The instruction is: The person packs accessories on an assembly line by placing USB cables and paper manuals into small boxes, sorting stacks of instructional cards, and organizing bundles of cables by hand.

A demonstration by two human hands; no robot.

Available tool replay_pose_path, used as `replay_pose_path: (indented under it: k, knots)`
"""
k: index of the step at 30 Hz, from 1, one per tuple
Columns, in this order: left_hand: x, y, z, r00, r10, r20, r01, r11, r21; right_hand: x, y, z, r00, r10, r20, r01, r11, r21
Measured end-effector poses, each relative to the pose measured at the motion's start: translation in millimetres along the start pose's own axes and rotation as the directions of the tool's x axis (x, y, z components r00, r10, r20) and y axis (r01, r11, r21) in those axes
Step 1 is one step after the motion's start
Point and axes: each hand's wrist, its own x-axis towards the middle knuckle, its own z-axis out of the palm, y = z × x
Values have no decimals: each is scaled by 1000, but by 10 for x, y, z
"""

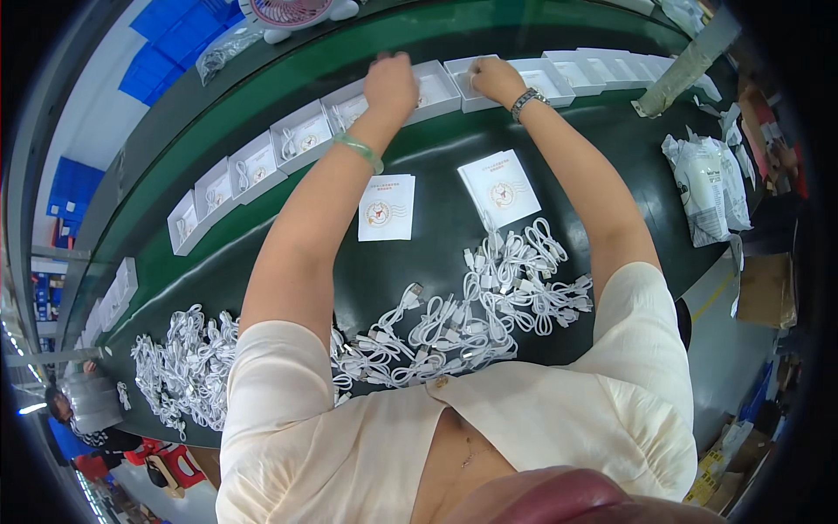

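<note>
Bends fingers of bare left hand (390,85), jade-green bangle (359,152) at wrist, upper centre of frame, over row of open white cardboard boxes (310,159); cannot tell whether grasping or released, fingertips hidden. Curls fingers of bare right hand (497,81), dark metal-link wristband (529,103) at wrist, slightly right of centre near top, at shallow white box (478,104); cannot tell whether clenched on anything, too small to read.

Curves from left of centre to upper right, this box row, with printed cards and coiled cables inside several. Shows flat stack of white printed cards (387,210) mid-frame, fanned stack of white printed cards (502,189) to its right, both on dark-green work surface (432,262). Spreads below in lower centre: tangled white coiled cables (441,336); lower left, denser heap of white cables (185,362). Adds pink-and-white fan (292,10) at top edge, blue plastic bins (179,44) at upper left, white plastic packages (705,188) at right.
</note>
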Motion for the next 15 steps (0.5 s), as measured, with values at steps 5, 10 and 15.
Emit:
replay_pose_path:
  k: [5,10,15]
  knots:
    - [-310,20,-323,916,362,173,-381,920,90,68,-35,122,944,-142,299,121,989,88]
    - [-569,-298,-617,914,350,204,-381,915,136,22,-451,209,878,-230,419,112,951,288]
    - [-739,-615,-829,920,287,266,-354,899,257,-46,-914,277,811,-244,531,-21,896,443]
